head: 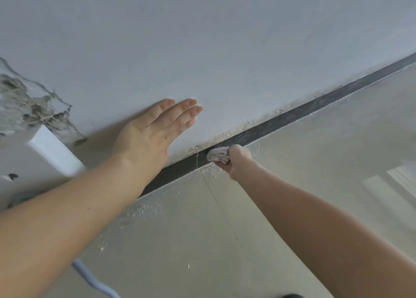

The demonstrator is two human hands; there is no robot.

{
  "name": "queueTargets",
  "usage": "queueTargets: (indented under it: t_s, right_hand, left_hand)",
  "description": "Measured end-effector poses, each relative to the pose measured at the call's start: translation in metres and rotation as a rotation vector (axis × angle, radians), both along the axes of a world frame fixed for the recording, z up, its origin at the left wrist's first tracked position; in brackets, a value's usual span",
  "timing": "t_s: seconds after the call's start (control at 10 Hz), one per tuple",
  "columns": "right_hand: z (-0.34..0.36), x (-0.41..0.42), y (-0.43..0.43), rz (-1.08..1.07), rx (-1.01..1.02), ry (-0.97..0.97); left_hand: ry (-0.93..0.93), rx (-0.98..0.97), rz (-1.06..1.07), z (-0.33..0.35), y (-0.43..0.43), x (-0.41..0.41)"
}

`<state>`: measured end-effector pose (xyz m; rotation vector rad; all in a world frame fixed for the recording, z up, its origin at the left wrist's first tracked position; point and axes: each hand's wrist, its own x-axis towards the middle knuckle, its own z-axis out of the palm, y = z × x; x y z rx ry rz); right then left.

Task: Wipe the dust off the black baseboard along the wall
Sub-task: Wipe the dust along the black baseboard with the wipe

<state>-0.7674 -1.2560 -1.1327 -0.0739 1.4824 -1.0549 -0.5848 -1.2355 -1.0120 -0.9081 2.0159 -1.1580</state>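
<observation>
A black baseboard (292, 115) runs diagonally from lower left to upper right where the pale wall (202, 39) meets the floor. It looks dusty to the right of my hands, with plaster crumbs along its top edge. My right hand (236, 160) is shut on a crumpled white cloth (217, 155), which presses against the baseboard. My left hand (155, 131) lies flat on the wall just above the baseboard, fingers together and holding nothing. My left forearm hides part of the baseboard.
White dust and crumbs (144, 207) speckle the grey tiled floor (225, 241) beside the baseboard. A broken hole in the wall (24, 104) gapes at far left above a white box-like object (51, 151). A light blue cable (94, 282) lies on the floor at bottom left.
</observation>
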Motion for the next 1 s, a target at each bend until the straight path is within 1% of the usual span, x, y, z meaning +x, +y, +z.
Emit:
queueTargets:
  t_s: [0.1,0.2,0.3,0.4,0.5,0.6,0.8,0.9,1.0]
  right_hand:
    - [-0.006,-0.026,0.003,-0.010,-0.001,0.108]
    - [-0.018,-0.012,0.022,0.051,0.156,0.069]
    - [-0.031,0.039,0.046,0.300,0.165,-0.121]
    - [-0.049,0.100,0.058,0.410,0.132,-0.290]
    - [-0.053,0.137,0.056,0.344,0.136,-0.441]
    - [-0.052,0.137,0.050,0.287,0.107,-0.462]
    - [-0.050,0.073,0.023,0.156,0.081,-0.403]
    - [-0.051,0.033,0.011,0.095,0.056,-0.345]
    - [-0.045,-0.005,0.006,0.050,0.050,-0.327]
  left_hand:
    - [0.114,0.042,-0.032,-0.006,-0.002,0.000]
    - [0.145,0.014,-0.084,-0.015,-0.007,0.006]
    - [0.164,-0.019,-0.110,-0.017,-0.006,0.006]
    - [0.175,-0.076,-0.175,-0.025,-0.006,0.010]
    - [0.198,-0.104,-0.221,-0.028,-0.007,0.013]
    - [0.211,-0.105,-0.221,-0.023,-0.006,0.010]
    - [0.237,-0.074,-0.209,-0.018,-0.002,0.008]
    - [0.206,-0.092,-0.222,-0.021,-0.002,0.004]
    - [0.187,-0.085,-0.240,-0.022,-0.007,-0.005]
